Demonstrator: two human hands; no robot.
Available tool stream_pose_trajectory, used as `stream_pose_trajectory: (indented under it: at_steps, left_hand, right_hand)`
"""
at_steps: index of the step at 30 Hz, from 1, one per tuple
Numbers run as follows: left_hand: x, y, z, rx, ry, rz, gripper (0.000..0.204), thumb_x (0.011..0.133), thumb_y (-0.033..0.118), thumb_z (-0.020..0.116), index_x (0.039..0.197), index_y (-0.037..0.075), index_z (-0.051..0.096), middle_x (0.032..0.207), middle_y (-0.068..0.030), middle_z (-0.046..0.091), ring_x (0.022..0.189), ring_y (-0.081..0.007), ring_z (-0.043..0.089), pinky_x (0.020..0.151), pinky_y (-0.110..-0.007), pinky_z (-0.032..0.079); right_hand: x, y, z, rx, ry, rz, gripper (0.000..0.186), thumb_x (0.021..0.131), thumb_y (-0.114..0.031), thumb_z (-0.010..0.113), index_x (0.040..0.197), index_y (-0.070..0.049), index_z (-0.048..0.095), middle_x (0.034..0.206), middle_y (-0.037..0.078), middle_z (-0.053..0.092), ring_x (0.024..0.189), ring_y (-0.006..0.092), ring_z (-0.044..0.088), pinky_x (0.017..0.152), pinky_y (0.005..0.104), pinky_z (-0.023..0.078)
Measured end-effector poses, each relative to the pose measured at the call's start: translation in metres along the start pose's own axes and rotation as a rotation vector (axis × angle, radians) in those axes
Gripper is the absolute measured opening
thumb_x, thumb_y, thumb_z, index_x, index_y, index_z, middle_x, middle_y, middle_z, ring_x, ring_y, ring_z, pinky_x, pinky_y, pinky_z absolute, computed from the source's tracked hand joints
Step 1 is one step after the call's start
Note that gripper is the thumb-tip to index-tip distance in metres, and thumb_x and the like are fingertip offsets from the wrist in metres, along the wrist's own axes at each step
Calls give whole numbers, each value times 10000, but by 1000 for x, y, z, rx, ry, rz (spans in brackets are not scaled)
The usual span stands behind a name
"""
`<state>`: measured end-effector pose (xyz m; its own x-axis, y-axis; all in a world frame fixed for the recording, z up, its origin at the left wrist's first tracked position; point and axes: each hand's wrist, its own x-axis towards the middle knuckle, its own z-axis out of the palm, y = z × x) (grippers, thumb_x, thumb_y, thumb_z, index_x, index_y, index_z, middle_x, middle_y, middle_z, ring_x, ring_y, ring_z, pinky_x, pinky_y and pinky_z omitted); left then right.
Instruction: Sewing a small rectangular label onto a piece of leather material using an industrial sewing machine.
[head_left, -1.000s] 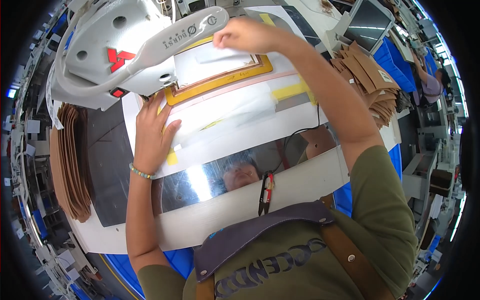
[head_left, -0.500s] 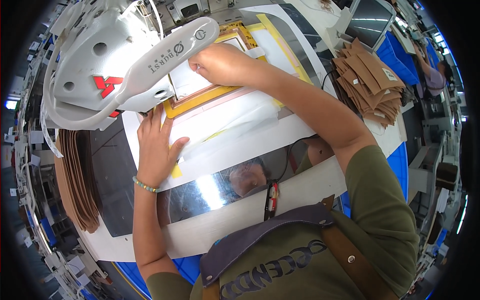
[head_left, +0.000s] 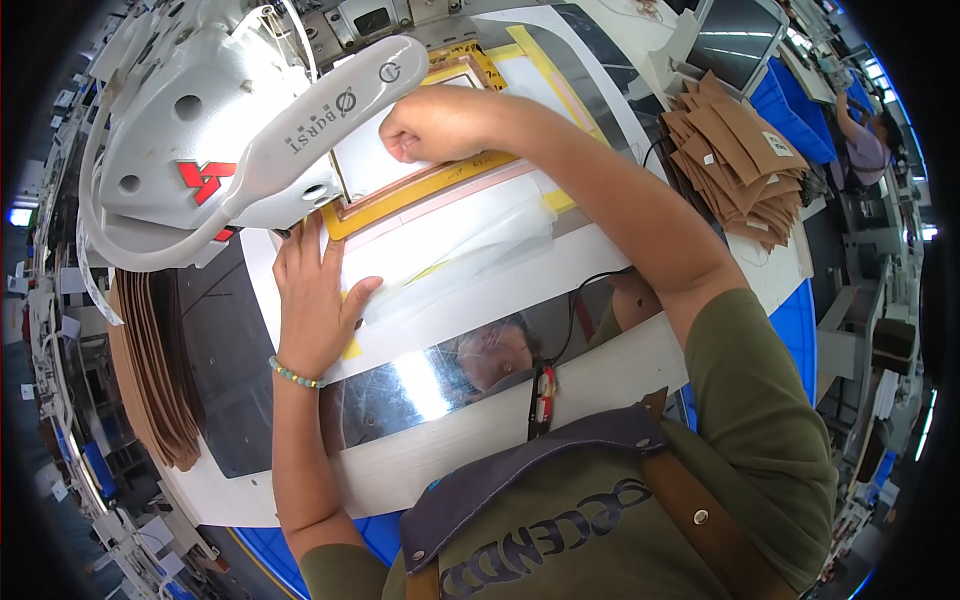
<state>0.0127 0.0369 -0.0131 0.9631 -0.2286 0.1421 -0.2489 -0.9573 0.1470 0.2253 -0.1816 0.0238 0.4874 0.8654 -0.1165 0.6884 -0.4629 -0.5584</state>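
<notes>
My left hand [head_left: 315, 300] lies flat on a white sheet [head_left: 390, 345], its fingers and thumb spread, fingertips by the near left corner of a yellow-edged frame [head_left: 425, 200]. Over the white area [head_left: 370, 165] inside that frame, my right hand [head_left: 440, 125] is closed with the fingers curled under. Whatever it may hold is hidden. A translucent film [head_left: 500, 235] lies across the sheet on the near side of the frame. The white head of a sewing machine [head_left: 190, 110] and a pale lamp arm [head_left: 330, 110] hang over the frame's left part.
Stacked brown strips [head_left: 150, 370] stand at the left of the table. Brown flat pieces [head_left: 735, 160] are heaped at the right, near a blue bin [head_left: 790, 110] and a dark screen [head_left: 740, 45]. A shiny metal plate [head_left: 420, 385] lies nearest me. Another person [head_left: 868, 150] is far right.
My right hand and wrist have shifted slightly away from me over the frame, showing more of its near yellow edge. My left hand stays flat on the sheet.
</notes>
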Motion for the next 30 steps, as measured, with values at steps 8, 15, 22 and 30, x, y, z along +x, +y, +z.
stream_pose_trajectory:
  at_steps: [8,15,22,30]
  left_hand:
    - [0,0,-1,-3,4,6,843,994,658,494,1525,4,478,1604,-293,359,1494,-465,300,1230,-580,186]
    - [1,3,-4,29,-30,-14,786,1052,611,404,1562,14,438,1628,-294,331,1522,-455,267,1233,-542,190]
    - [2,2,0,4,8,-22,704,1031,525,520,1531,30,485,1615,-273,347,1505,-444,294,1221,-554,209]
    - [0,-1,5,31,13,-16,731,1013,518,566,1536,15,475,1626,-261,355,1505,-452,301,1228,-559,207]
  right_hand:
    - [-1,-12,21,164,125,14,103,844,-102,677,903,-65,754,871,111,756,830,263,716,779,393,559]
    - [2,-10,29,176,160,-11,98,869,-102,681,929,-50,737,778,73,716,745,204,679,728,349,534]
    - [-4,2,-6,143,62,39,283,884,-362,794,994,-102,765,1014,90,766,935,221,709,808,373,546]
    - [-39,30,-51,53,-76,94,225,953,-256,662,1027,-64,755,923,4,760,799,112,650,727,286,498]
